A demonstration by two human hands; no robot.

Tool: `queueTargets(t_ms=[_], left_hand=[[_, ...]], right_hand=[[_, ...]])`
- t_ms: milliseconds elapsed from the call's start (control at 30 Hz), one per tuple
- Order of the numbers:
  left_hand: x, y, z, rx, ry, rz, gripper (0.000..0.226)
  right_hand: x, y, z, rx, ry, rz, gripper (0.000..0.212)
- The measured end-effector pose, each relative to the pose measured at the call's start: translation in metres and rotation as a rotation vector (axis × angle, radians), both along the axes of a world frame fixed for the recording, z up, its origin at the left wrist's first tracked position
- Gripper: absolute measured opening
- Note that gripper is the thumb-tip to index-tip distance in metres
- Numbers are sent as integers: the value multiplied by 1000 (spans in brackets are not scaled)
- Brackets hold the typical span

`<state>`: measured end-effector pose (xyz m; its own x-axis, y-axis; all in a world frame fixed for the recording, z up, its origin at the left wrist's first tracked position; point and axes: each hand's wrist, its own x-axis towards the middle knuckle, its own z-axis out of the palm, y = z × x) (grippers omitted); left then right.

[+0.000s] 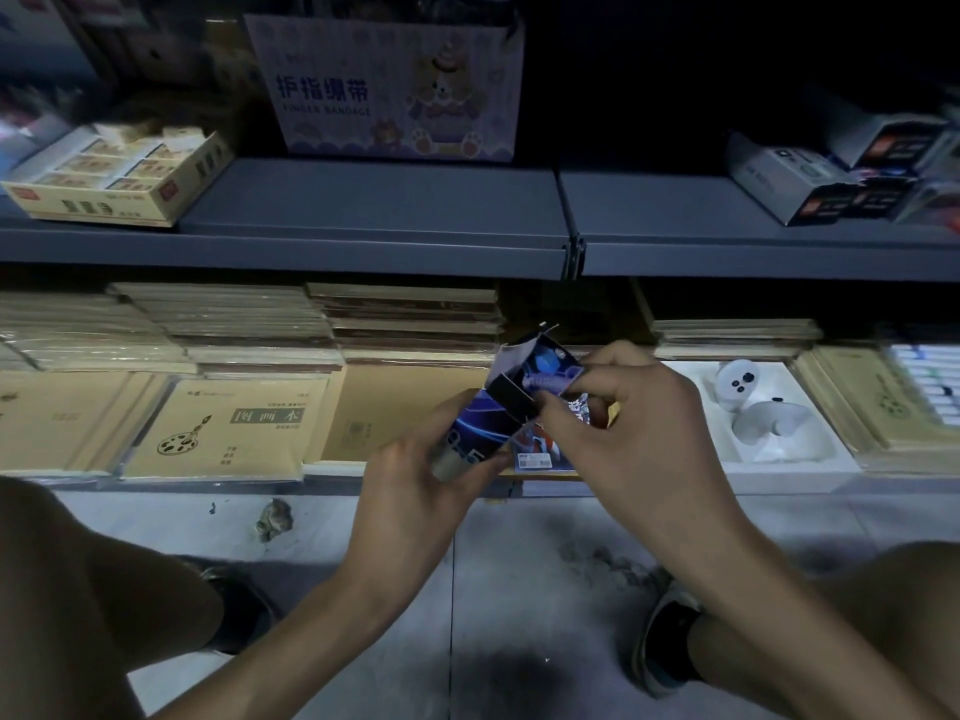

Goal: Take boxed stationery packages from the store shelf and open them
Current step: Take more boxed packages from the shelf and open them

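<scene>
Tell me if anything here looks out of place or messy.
A crumpled scrap lies on the floor. Boxes at the upper shelf's right end sit tumbled at angles. White controllers rest in a tray among notebooks.

We're facing a grey shelf (374,210) running from nine to three o'clock. Light's dim, blackest up at one o'clock. Down at six we've got a pale tiled floor (519,543), with a dark smudge (524,672) on it.
</scene>
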<state>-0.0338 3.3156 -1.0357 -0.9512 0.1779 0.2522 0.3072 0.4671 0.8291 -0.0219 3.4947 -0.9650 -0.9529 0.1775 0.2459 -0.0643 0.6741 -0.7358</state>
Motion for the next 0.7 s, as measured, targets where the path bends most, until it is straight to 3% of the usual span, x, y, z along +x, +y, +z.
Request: queueTargets(t_ms=[133,333,567,700], left_hand=[[-3,-3,4,25,11,9,55],[-2,-4,1,40,-2,-3,55],[-4,-9,-1,40,-22,1,50],[-1,-6,4,74,13,2,54]], right_hand=[[0,2,4,-23,80,-65,23],[-2,-1,-5,-142,13,65,12],[9,-8,2,-63,29,193,14],[15,-10,4,36,-77,252,24]])
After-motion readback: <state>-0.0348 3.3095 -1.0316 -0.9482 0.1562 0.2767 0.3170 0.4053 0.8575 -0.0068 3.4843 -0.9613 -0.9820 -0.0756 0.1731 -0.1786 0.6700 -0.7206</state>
